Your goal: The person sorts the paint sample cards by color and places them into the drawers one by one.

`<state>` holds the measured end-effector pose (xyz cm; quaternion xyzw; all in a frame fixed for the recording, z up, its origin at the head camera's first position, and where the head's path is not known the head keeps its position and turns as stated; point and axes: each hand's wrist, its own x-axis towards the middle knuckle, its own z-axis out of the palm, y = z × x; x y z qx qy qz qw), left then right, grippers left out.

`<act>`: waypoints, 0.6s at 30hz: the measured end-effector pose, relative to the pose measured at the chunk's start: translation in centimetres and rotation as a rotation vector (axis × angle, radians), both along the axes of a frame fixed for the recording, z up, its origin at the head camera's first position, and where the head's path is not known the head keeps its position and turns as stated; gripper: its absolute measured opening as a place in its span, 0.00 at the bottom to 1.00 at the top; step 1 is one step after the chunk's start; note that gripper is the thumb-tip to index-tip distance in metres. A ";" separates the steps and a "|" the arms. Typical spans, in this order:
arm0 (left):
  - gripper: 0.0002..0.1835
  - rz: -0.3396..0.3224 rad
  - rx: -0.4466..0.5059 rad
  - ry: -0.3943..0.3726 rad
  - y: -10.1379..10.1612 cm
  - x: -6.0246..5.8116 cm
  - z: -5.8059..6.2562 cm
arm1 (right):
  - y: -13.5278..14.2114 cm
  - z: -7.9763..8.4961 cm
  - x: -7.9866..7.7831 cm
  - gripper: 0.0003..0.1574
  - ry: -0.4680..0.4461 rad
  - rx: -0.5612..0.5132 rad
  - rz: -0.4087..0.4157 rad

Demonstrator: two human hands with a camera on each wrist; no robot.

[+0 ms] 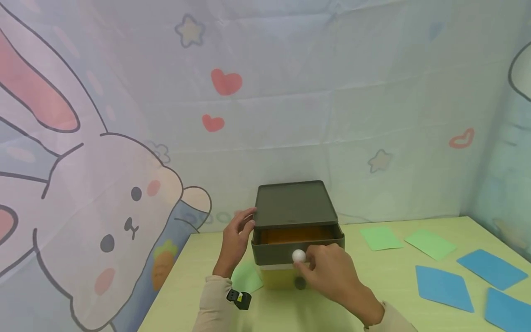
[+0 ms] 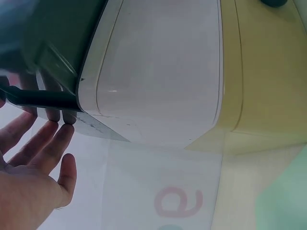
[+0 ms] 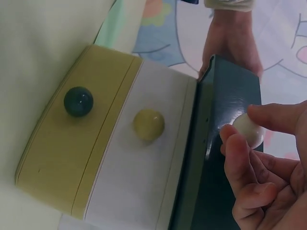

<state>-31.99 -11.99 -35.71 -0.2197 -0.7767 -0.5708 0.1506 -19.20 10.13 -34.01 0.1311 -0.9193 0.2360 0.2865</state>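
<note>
A small desktop drawer cabinet (image 1: 295,203) with a dark green top stands in front of me. Its dark green top drawer (image 1: 271,254) is pulled partway out, and an orange-brown interior shows. My right hand (image 1: 335,274) pinches the drawer's round white knob (image 3: 249,131) between thumb and fingers. Against the cabinet's left side, near the top, my left hand (image 1: 235,240) rests its fingertips, fingers nearly straight. Below, in the right wrist view, come a white drawer (image 3: 134,172) with a yellow knob (image 3: 148,124) and a yellow drawer (image 3: 60,160) with a dark green knob (image 3: 78,101), both closed.
On the pale yellow table (image 1: 386,295), green sheets (image 1: 380,238) and several blue sheets (image 1: 444,288) lie to the right. Another green sheet (image 1: 247,276) lies partly behind the cabinet's left side. A printed cloth (image 1: 282,138) hangs close behind the table.
</note>
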 end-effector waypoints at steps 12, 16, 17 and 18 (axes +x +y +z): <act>0.19 -0.002 0.006 -0.005 0.2 -0.4 -0.2 | 0.4 -0.3 -3.7 0.18 0.030 0.028 -0.039; 0.20 -0.005 0.015 -0.002 0.4 -0.5 -0.1 | 0.5 -0.3 -4.3 0.17 0.035 0.031 -0.046; 0.20 -0.003 0.015 -0.002 0.4 -0.5 -0.1 | 0.5 -0.3 -4.5 0.17 0.032 0.031 -0.045; 0.20 0.001 0.015 -0.005 0.4 -0.5 -0.1 | 0.6 -0.3 -4.6 0.17 0.031 0.032 -0.045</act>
